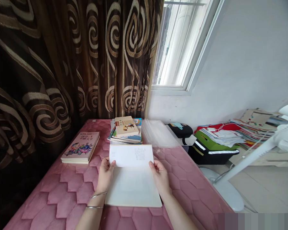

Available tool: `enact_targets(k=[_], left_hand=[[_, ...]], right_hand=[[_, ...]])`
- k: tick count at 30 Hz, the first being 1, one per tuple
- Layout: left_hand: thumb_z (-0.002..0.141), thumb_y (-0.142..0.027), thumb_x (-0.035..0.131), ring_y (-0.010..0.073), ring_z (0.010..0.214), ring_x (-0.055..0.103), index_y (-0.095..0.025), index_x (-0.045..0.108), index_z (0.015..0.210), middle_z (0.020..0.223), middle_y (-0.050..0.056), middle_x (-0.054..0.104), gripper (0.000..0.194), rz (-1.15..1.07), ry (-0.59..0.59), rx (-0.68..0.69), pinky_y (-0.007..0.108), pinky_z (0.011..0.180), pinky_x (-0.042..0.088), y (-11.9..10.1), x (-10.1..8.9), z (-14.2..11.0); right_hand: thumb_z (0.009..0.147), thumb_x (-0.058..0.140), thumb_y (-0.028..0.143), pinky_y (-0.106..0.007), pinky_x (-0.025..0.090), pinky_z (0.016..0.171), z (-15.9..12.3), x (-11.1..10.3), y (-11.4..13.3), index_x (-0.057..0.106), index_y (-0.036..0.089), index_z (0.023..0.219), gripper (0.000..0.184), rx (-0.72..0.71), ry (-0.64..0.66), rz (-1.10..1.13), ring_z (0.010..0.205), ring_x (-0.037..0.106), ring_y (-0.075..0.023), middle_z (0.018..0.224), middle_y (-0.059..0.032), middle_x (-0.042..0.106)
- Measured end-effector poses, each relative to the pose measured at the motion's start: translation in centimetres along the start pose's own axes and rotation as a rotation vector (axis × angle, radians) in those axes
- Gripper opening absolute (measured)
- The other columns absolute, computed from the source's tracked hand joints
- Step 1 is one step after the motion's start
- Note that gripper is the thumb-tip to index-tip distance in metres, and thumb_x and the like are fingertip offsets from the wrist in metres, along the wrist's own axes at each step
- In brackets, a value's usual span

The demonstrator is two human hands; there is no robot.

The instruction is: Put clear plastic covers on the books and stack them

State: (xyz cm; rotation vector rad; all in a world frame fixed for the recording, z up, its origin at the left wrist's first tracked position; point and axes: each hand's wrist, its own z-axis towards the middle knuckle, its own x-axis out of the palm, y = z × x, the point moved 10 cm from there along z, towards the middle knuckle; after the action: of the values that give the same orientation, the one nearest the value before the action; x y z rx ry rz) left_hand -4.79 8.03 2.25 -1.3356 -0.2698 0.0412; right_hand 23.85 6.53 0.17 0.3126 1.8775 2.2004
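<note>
Beyond the gripped book (133, 187), a book pile (126, 127) is lying on the mattress (189, 191); plastic sheets (160, 134) are lying beyond right; stacked books (81, 148) are resting left; a fan (249, 159) is standing right.

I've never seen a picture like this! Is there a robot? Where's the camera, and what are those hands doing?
No robot here, just a person's two bare hands: the left hand, with silvery bracelets on that wrist, and the right hand. This one picture comes from a camera on the person's head, looking forward and down.

The hands hold a white page with small dark print by its two sides. Below it is a larger, plain whitish sheet; I can't tell if they're joined.

On the pink, quilted surface lie pink-covered picture books at the left, a pile of mixed colourful books farther back, and see-through plastic sheets beside that pile.
</note>
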Motion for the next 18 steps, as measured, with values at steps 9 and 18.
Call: enact_targets(k=[9, 18], left_hand=[[0.066, -0.047, 0.072, 0.0157, 0.075, 0.060, -0.018, 0.055, 0.084, 0.079, 0.002, 0.067, 0.038, -0.015, -0.016, -0.017, 0.026, 0.072, 0.045, 0.32, -0.31, 0.14], [0.066, -0.046, 0.070, 0.0168, 0.075, 0.063, -0.017, 0.054, 0.085, 0.079, 0.003, 0.069, 0.038, 0.021, -0.032, -0.034, 0.029, 0.074, 0.048, 0.99, -0.55, 0.37]], right_hand=[[0.071, 0.064, 0.060, -0.025, 0.043, 0.054, 0.10, -0.05, -0.60, 0.061, 0.018, 0.079, 0.043, 0.029, -0.005, 0.037, 0.062, 0.057, -0.0176, 0.070, -0.0030, 0.065], [0.068, 0.066, 0.060, -0.027, 0.048, 0.057, 0.50, -0.22, -0.50, 0.068, 0.016, 0.085, 0.047, 0.037, -0.009, 0.023, 0.070, 0.064, -0.0226, 0.076, -0.0067, 0.070]])
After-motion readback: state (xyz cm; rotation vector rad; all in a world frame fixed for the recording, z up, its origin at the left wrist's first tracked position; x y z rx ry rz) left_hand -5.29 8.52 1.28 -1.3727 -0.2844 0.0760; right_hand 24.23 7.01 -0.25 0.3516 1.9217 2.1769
